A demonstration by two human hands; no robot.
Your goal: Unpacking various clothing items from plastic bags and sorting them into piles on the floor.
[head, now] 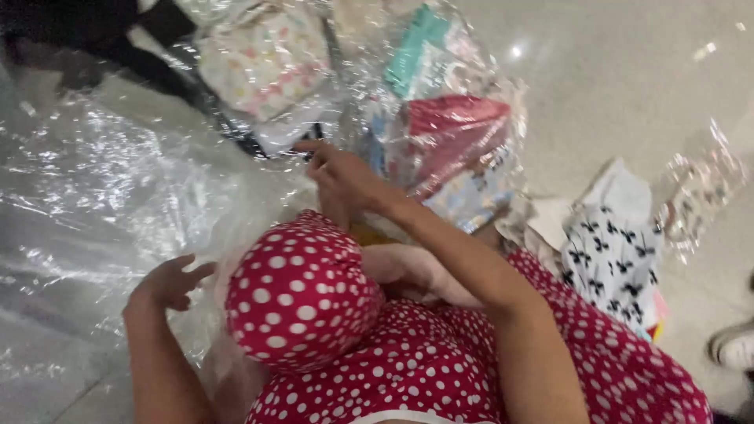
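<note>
Red cloth with white dots (302,294) fills the near middle of the view, bunched into a rounded bundle over your lap. Your left hand (169,283) rests just left of that bundle, fingers loosely curled and spread against a large clear plastic sheet (102,180); it touches the film, but you cannot tell whether it pinches it. Your right hand (345,177) is further out, past the bundle, fingers bent and pressed together at the edge of a clear plastic bag (448,118) stuffed with folded cloths. It appears to grip the film of that bag, though the fingertips are partly hidden.

Inside the bag a red piece (455,129) lies nearest your right hand, with a teal-and-white piece (416,47) further away. Far left of it sits a pale patterned packet (263,59), also wrapped in film. On the right, well apart from both hands, a white cloth with small black prints (613,251) lies on the pale floor (628,71). A light-coloured shoe (734,345) shows at the near right edge.
</note>
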